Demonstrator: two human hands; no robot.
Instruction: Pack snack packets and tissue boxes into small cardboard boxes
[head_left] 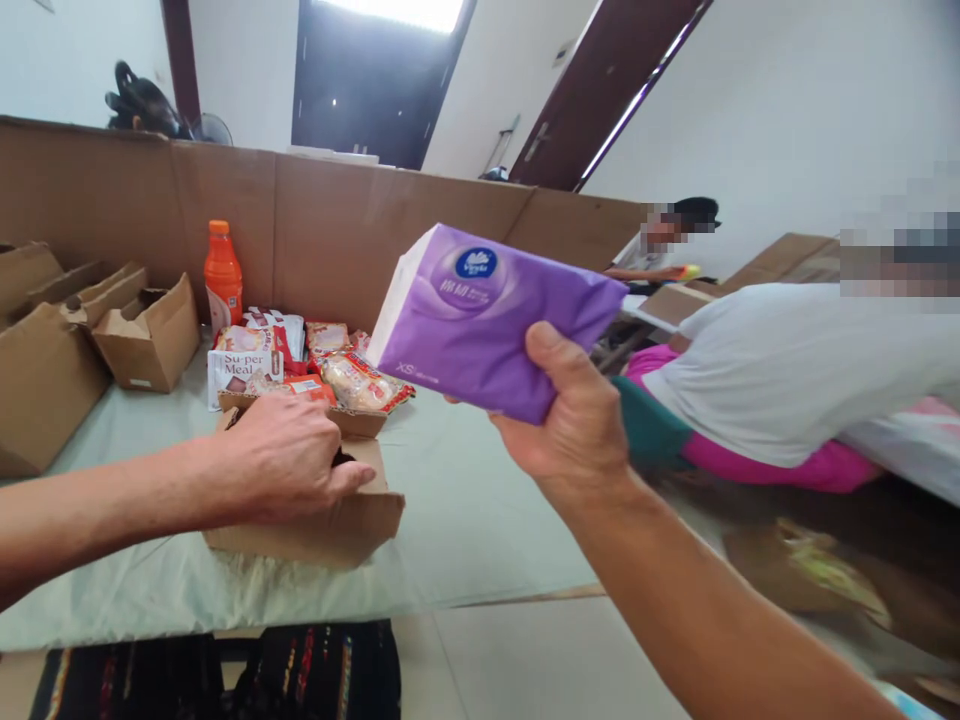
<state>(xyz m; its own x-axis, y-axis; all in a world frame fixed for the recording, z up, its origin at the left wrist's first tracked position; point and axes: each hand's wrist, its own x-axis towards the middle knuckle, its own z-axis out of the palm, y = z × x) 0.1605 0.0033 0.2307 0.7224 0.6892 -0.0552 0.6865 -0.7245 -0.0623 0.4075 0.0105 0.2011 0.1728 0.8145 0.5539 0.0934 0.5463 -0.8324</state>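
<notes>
My right hand (581, 420) grips a purple pack of tissues (487, 320) with a white end, thumb across its front. It is held in the air, to the right of a small open cardboard box (315, 535) on the table. Over that box, my left hand (292, 455) is closed with its fingers curled down into the opening. A small dark patch shows beside the left thumb; what it is I cannot make out. Just behind the box lie several packaged snacks (364, 380), a white "Super Meal" pouch (244, 372) and an orange-capped bottle (223, 275) standing upright.
Open cardboard boxes (150, 335) stand at the left of the pale-covered table (465, 520). A tall cardboard partition (360, 220) runs along the back. Another person in a white shirt (780, 360) leans in on the right, with a second person (637, 262) farther back.
</notes>
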